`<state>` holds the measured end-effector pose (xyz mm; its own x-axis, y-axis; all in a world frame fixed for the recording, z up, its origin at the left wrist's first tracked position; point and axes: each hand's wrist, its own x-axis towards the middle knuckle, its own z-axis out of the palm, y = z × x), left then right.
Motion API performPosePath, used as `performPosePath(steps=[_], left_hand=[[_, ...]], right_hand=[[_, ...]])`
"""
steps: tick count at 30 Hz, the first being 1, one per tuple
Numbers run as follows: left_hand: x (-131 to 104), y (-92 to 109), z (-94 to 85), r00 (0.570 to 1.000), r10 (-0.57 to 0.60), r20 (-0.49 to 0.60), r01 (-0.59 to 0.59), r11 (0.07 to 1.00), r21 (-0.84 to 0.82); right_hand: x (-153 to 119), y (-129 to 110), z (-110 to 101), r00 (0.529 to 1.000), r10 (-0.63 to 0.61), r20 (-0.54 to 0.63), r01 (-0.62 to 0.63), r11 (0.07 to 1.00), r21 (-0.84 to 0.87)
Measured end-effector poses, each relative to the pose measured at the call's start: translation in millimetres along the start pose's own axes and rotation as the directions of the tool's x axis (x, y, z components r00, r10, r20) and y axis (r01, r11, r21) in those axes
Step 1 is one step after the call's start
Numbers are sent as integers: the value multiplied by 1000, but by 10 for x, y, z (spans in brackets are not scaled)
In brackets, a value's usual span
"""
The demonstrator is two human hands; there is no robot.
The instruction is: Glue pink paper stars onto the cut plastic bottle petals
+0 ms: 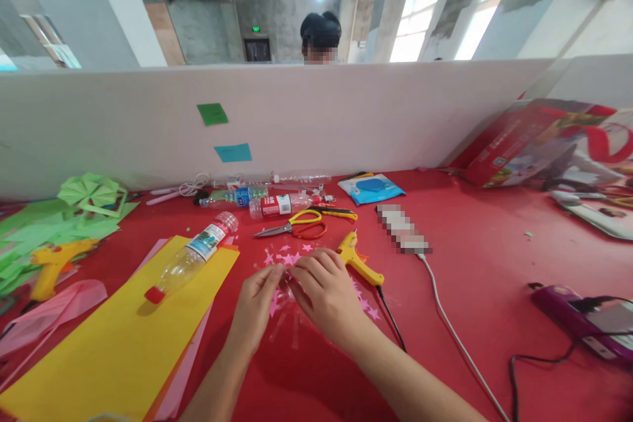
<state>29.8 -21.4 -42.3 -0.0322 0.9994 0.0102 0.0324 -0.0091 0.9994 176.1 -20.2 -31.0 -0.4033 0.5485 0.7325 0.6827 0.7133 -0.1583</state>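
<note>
My left hand (257, 300) and my right hand (326, 290) meet over the red table (316, 382), fingertips pinched together. Whatever lies between them is too small to make out. Several pink paper stars (289, 258) lie around and behind my hands, with clear plastic strips fanned out beneath. Just right of my right hand rests a yellow glue gun (359, 260) with a black cord. Scissors (297, 224) with yellow and red handles lie beyond the stars.
Yellow paper (113, 343) with a plastic bottle (192, 257) on it lies at left, near green paper (59, 237) and another glue gun (59, 264). A cabled phone (403, 229) and purple power strip (583, 323) are at right. Behind the partition (346, 119) is a person (320, 36).
</note>
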Motion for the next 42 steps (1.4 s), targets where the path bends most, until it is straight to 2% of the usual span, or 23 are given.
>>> performPosePath(steps=[5,9,14,19,23,29,36,42], left_hand=[[22,4,10,995,-98,0,97,986,-136],[24,-4,-8,989,-140,41,146,959,-242],[4,26,-30,982,-158,99,178,952,-248],[-1,78,-32,979,-175,102,196,946,-257],[-8,89,-30,981,-172,89,187,963,-196],[3,71,-29,997,-61,45,62,998,-16],[-5,59,-63,997,72,-35,-62,972,227],[-19,64,-41,995,97,-29,-88,967,240]], right_hand=[[-5,13,31,999,-10,-32,10,1000,15],[-13,13,41,1000,7,-13,-6,999,49],[-14,-5,49,1000,11,-19,-11,1000,23],[-18,-19,55,1000,-3,-2,3,999,33],[-16,-13,65,999,-17,-45,18,999,29],[-16,-9,63,999,-14,-30,14,1000,14],[-59,18,100,999,-44,-31,43,999,-4],[-45,12,83,999,-35,-33,35,999,-3]])
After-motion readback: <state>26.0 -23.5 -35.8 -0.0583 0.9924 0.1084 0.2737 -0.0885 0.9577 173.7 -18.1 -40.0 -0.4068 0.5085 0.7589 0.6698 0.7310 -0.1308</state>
